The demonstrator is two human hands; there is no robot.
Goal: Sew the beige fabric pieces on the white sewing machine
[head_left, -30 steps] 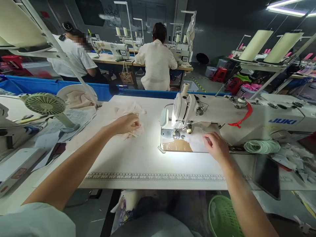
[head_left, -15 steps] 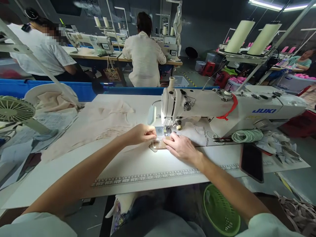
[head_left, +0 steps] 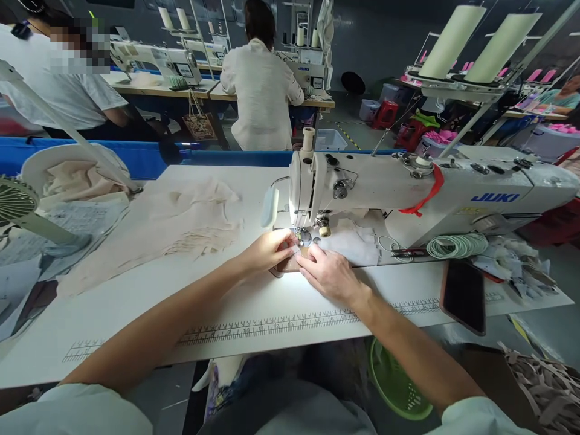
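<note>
Under the needle of a white sewing machine (head_left: 362,178), both my hands meet in the lamp light. My left hand (head_left: 272,251) is closed in a pinch just left of the presser foot (head_left: 302,235); what its fingertips hold is too small to name. My right hand (head_left: 330,273) has its fingers bent together at the front of the foot, near a small pale scrap between the hands. Beneath the fingertips lies a small brownish flat piece (head_left: 284,266), partly covered. Whitish fabric (head_left: 356,241) lies beneath the machine arm, right of the needle.
Beige fabric pieces (head_left: 194,220) are spread left on the white table (head_left: 235,314). A phone (head_left: 463,297), coiled green cord (head_left: 457,245) and scraps (head_left: 521,272) lie right. A fan (head_left: 20,205) stands left; a green basket (head_left: 399,380) is below. Two people sit ahead.
My left hand has moved right and in toward the needle, close against the right hand. My right hand stays by the foot, its fingers drawn closer together. The view has shifted slightly.
</note>
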